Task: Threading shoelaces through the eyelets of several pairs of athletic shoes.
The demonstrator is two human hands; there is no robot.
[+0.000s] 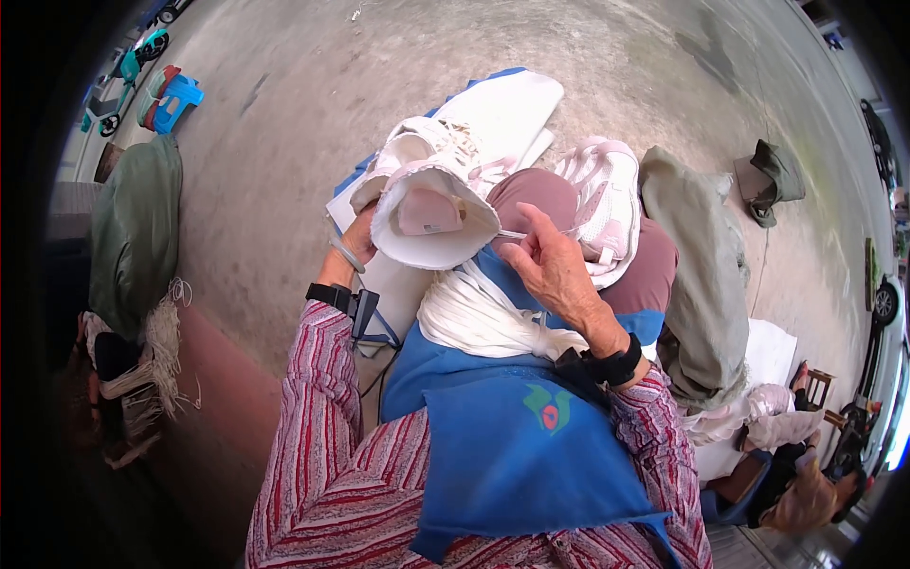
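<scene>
My left hand (358, 237) is closed on the side of a white and pale pink shoe upper (445, 248), whose wide opening faces me. Inside that opening a pink tongue with a small label shows. A thin white lace (513, 233) runs from the upper to my right hand (557, 270), where thumb and fingers close on it. More white and pink uppers (417, 142) lie just beyond the held one. A white and pink shoe (602, 209) rests on my right thigh. Across my lap, over the blue apron (531, 446), lies a thick bundle of white laces (474, 313).
White sheeting with blue edging (521, 109) lies on the concrete floor (313, 85) in front. A grey-green cloth heap (701, 275) is at my right, a green covered pile (142, 228) at left. Another person (806, 493) sits at the lower right. A blue stool (178, 100) stands far left.
</scene>
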